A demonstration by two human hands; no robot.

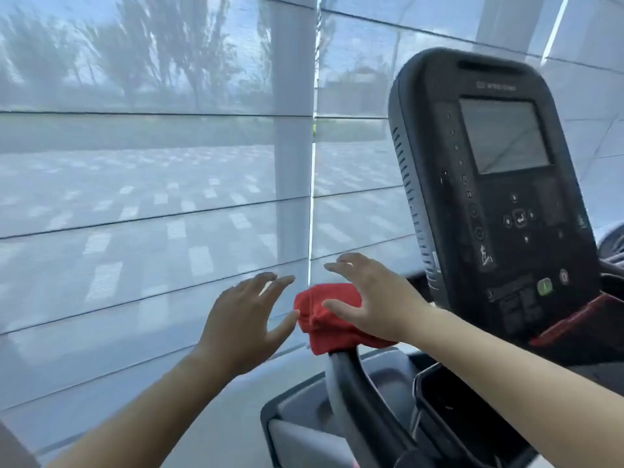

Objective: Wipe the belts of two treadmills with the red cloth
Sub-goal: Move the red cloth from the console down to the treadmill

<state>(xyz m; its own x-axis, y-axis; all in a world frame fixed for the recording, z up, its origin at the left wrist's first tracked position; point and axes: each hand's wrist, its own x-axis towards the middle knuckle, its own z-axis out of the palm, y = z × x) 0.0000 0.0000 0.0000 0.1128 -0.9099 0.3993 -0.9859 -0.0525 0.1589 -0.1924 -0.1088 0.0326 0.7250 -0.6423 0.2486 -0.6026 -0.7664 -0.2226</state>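
The red cloth (pixel 326 317) lies bunched on top of the treadmill's left handlebar (pixel 354 393). My right hand (pixel 368 298) is over the cloth with fingers spread and straight, palm on its right side. To the left of the cloth is my left hand (pixel 246 315), open and raised in the air, its thumb tip close to or touching the cloth's left edge. No treadmill belt shows in the head view.
The treadmill's black console (pixel 496 184) with a grey screen and buttons rises at the right. A grey motor cover (pixel 297 417) sits below the handlebar. Sheer roller blinds (pixel 152 163) over a window fill the left and back.
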